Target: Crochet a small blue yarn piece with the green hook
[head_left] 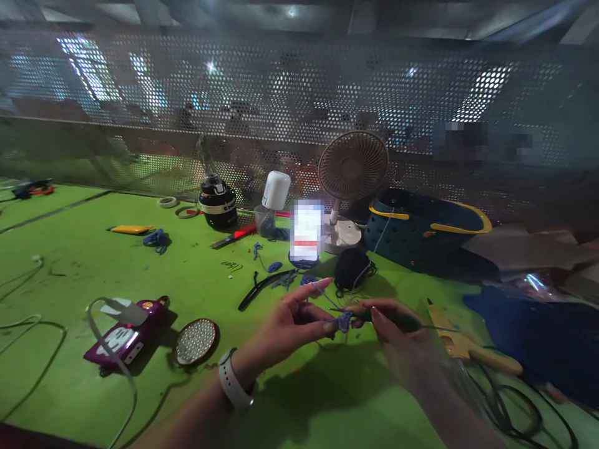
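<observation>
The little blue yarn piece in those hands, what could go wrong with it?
The yarn piece is tiny, so it might slip from the left hand. The strand running from that hand's raised finger could go slack or tangle. The thin hook in the right hand points toward the left one, so it might poke a finger.

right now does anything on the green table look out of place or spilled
One thing: the white bottle sits tilted at the mouth of the clear cup, apparently upside down, which is odd since bottles usually stand upright.
</observation>
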{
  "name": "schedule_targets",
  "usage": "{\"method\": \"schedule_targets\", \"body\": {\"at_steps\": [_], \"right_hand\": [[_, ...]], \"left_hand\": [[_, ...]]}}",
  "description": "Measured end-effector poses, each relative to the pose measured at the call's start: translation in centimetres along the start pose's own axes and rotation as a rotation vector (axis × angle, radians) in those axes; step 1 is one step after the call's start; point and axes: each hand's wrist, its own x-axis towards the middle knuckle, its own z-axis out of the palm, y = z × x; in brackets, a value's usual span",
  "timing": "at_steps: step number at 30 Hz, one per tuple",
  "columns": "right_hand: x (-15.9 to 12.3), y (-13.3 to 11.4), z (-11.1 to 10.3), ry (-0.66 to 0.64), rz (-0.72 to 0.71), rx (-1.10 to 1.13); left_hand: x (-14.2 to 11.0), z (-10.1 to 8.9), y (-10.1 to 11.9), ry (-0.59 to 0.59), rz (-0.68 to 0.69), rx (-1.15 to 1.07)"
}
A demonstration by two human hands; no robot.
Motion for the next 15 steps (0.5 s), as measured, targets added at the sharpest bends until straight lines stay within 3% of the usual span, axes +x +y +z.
{"method": "schedule_targets", "body": {"at_steps": [15], "right_hand": [[-0.12, -0.06, -0.32, -0.035, -0.111, -0.188]], "left_hand": [[-0.07, 0.23, 0.46, 0.058, -0.004, -0.029]]}}
